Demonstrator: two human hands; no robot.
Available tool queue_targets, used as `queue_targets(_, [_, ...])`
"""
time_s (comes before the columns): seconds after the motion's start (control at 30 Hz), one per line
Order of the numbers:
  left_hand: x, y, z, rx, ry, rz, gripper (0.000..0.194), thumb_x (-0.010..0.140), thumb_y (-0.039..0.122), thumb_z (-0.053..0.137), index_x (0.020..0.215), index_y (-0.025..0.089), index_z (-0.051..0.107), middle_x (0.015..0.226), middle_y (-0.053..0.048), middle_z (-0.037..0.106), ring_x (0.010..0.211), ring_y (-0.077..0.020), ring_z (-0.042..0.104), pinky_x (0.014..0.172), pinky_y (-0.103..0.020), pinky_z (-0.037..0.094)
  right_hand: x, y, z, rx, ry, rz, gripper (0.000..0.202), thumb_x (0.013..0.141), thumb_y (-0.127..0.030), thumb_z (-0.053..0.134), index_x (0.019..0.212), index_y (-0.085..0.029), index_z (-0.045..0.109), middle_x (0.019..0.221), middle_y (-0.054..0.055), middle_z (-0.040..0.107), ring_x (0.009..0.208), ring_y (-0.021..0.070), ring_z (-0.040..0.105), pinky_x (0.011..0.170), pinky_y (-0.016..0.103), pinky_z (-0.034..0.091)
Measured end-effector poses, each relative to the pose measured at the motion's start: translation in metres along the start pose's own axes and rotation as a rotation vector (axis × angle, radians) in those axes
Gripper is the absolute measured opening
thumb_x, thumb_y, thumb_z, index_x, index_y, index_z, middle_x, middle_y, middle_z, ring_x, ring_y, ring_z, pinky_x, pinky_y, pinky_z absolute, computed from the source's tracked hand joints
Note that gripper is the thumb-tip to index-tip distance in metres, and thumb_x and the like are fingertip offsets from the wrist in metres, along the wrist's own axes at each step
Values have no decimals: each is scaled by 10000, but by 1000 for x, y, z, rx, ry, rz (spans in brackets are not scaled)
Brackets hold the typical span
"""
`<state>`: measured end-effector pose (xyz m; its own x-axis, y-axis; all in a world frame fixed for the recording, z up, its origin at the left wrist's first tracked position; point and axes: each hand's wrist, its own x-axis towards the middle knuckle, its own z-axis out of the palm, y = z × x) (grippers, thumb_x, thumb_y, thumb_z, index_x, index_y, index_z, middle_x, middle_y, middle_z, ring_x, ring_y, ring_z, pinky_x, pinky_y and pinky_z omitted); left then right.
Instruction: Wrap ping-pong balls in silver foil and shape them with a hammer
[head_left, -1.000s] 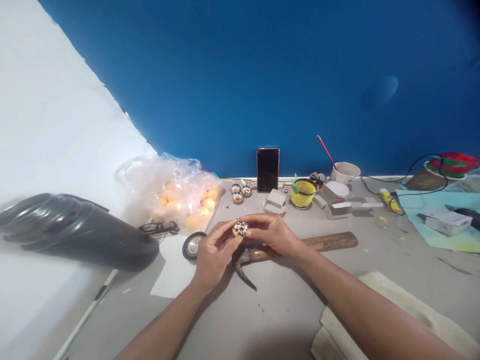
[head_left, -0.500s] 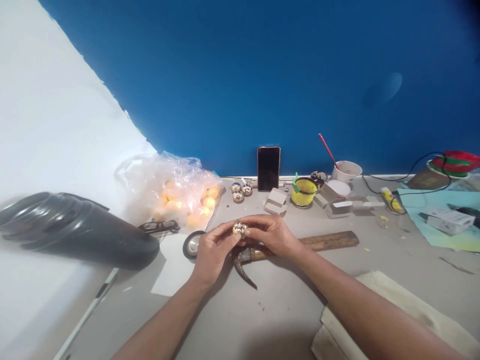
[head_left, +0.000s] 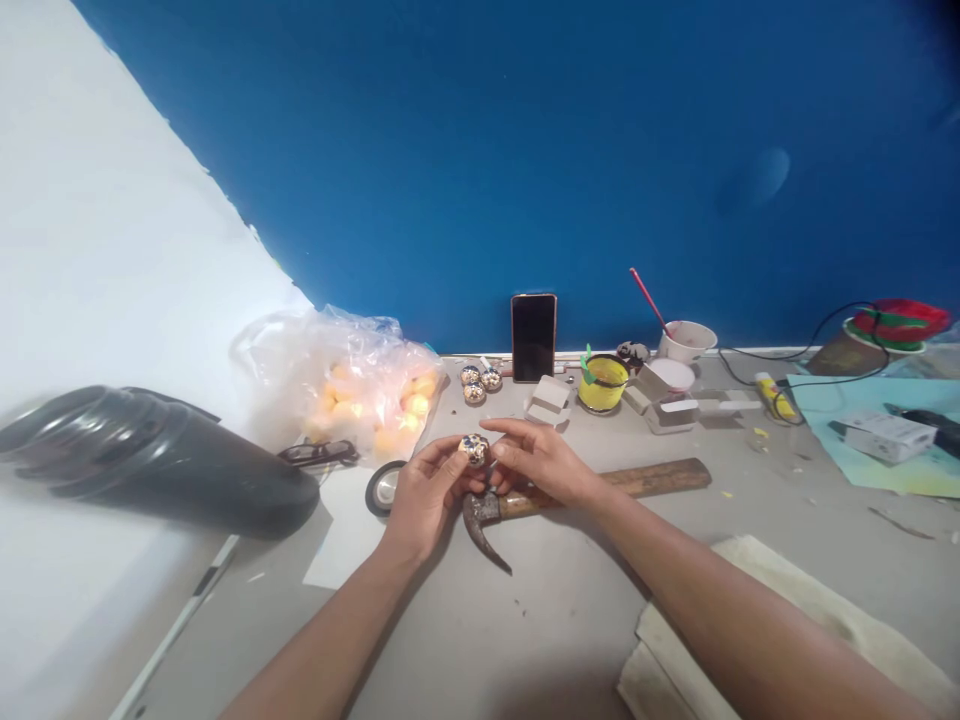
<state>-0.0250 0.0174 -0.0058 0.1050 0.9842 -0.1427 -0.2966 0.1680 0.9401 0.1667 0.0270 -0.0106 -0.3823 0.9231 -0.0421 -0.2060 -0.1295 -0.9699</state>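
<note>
Between my hands, above the table, is a small round ball [head_left: 474, 450] with a shiny, patchy gold, silver and dark surface. My left hand [head_left: 427, 495] is closed around its left side, thumb in front. At the ball's right edge is my right hand [head_left: 544, 462], its index finger raised off the ball and its thumb close to it; whether the thumb touches I cannot tell. Just beneath the hands lies a claw hammer [head_left: 645, 482] with a wooden handle and rusty head, partly hidden. Several similar balls [head_left: 474, 392] rest together farther back.
A plastic bag [head_left: 352, 390] of orange-yellow things sits back left, near a dark cylinder [head_left: 187, 460]. A phone [head_left: 534, 338] leans on the blue wall. To its right stand a yellow container [head_left: 602, 385] and a white cup [head_left: 688, 341]. A cloth [head_left: 750, 620] lies front right.
My right index finger has lifted off the ball and the right hand has opened. The ball has turned slightly and more of it shows in my left hand.
</note>
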Motion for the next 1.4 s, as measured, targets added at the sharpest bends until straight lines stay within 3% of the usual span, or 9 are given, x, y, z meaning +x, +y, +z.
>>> queue_targets(0.23, [-4, 0, -1, 84, -73, 30, 398, 832, 439, 810, 1095, 146, 750, 904, -80, 762, 729, -158, 699, 683, -267, 581, 1, -1, 4, -21, 18, 20, 442, 775, -402, 835, 1136, -169, 734, 793, 13, 689, 619, 114, 597, 566, 239, 489])
queue_targets(0.4, [-8, 4, 1, 190, -34, 95, 439, 822, 427, 812, 1169, 172, 726, 999, -84, 761, 803, -188, 707, 726, -312, 602, 1, -2, 3, -8, 38, 15, 439, 750, -372, 838, 1122, -183, 702, 847, 14, 702, 647, 125, 619, 590, 255, 501])
queue_targets(0.5, [-11, 8, 4, 258, -25, 100, 457, 790, 424, 835, 1156, 175, 722, 1062, -96, 766, 797, -195, 718, 750, -336, 612, 2, 1, 5, -124, 69, -49, 410, 733, -312, 826, 1087, -191, 658, 850, 8, 706, 704, 150, 652, 617, 261, 504])
queue_targets(0.67, [-14, 7, 8, 272, -27, 96, 504, 731, 413, 872, 1140, 172, 702, 1109, -107, 768, 1035, -273, 728, 910, -390, 602, 3, 7, 8, -429, 145, -112, 378, 714, -285, 819, 1013, -219, 598, 774, -37, 664, 686, 150, 628, 617, 257, 471])
queue_targets(0.83, [-14, 1, 7, 300, -24, 91, 540, 719, 405, 874, 1163, 160, 688, 1066, -103, 772, 1008, -274, 735, 905, -392, 595, 0, 8, 12, -562, 139, -117, 333, 750, -261, 756, 1019, -232, 562, 747, -53, 652, 659, 148, 612, 586, 252, 431])
queue_targets(1.03, [-13, 5, 8, 386, 52, 113, 516, 755, 392, 836, 1201, 173, 695, 1002, -78, 766, 908, -235, 723, 843, -364, 585, 0, 4, 7, -263, -5, -86, 353, 784, -195, 702, 1117, -227, 589, 835, -22, 686, 730, 146, 647, 633, 248, 478])
queue_targets(1.13, [-12, 7, 8, 335, 67, 133, 511, 738, 365, 846, 1184, 185, 674, 1016, -65, 752, 919, -216, 712, 836, -341, 579, 1, 0, 2, -61, -45, 17, 312, 830, -328, 736, 1097, -205, 632, 819, -6, 683, 686, 136, 638, 584, 234, 466])
queue_targets(1.23, [-13, 8, 8, 369, 23, 150, 404, 750, 341, 827, 1094, 184, 685, 996, -61, 743, 927, -215, 710, 845, -335, 578, 3, -2, -1, 31, -15, 76, 454, 801, -508, 800, 1086, -185, 657, 742, -11, 667, 631, 128, 626, 554, 227, 464])
queue_targets(1.4, [-15, 7, 7, 435, -11, 182, 420, 753, 347, 820, 1123, 191, 696, 1016, -66, 736, 920, -220, 710, 846, -344, 586, 5, 1, -2, 119, -9, 114, 525, 717, -524, 887, 1043, -162, 690, 736, -10, 687, 621, 103, 620, 600, 221, 500])
